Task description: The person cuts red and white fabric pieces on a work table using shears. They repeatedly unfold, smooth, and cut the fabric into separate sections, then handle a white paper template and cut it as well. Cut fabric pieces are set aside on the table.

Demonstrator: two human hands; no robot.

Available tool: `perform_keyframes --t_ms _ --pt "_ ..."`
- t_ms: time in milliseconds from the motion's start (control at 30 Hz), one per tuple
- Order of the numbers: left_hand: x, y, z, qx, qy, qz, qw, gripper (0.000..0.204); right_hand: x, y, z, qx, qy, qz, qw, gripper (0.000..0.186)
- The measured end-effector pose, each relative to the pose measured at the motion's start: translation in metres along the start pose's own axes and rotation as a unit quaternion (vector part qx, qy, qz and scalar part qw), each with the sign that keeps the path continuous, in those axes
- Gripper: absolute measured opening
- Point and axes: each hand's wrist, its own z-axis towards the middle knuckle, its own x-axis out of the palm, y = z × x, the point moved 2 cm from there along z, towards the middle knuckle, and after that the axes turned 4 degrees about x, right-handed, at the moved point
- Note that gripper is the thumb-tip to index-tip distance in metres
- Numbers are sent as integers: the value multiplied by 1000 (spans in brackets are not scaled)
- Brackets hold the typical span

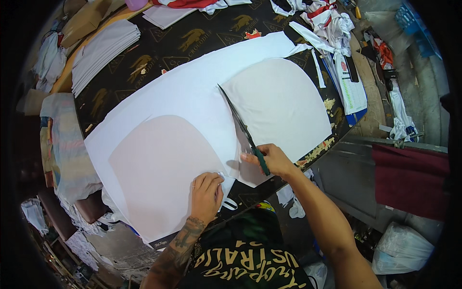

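A large sheet of white fabric (178, 103) lies across the dark table. Two rounded pale panels show on it, a pinkish one (159, 164) at the near left and a cream one (279, 106) at the right. Between them, my right hand (272, 160) grips long scissors (243, 127) with dark blades and green handles. The blades run away from me along the cream panel's left edge, where the white fabric is parted. My left hand (207, 192) is closed on the fabric's near edge, beside the pinkish panel, its fingers bunching the white cloth.
Folded white fabric is stacked (103, 50) at the table's far left. At the right edge lie white and red scraps (332, 29) and printed papers (351, 86) on a blue board. A maroon cloth (409, 180) hangs at the right; a plastic bag (402, 250) sits below.
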Motion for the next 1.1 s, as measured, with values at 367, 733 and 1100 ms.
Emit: perform_keyframes --t_ms 367,733,1100 --pt "31 -48 -4 -30 9 -20 999 31 -36 14 2 -40 32 -33 998 64" --pt "33 -74 -86 -174 -222 79 956 32 -122 -208 -149 18 210 62 975 51" --pt "27 -49 -50 -32 -74 -74 994 39 -18 -230 -223 46 176 82 980 38"
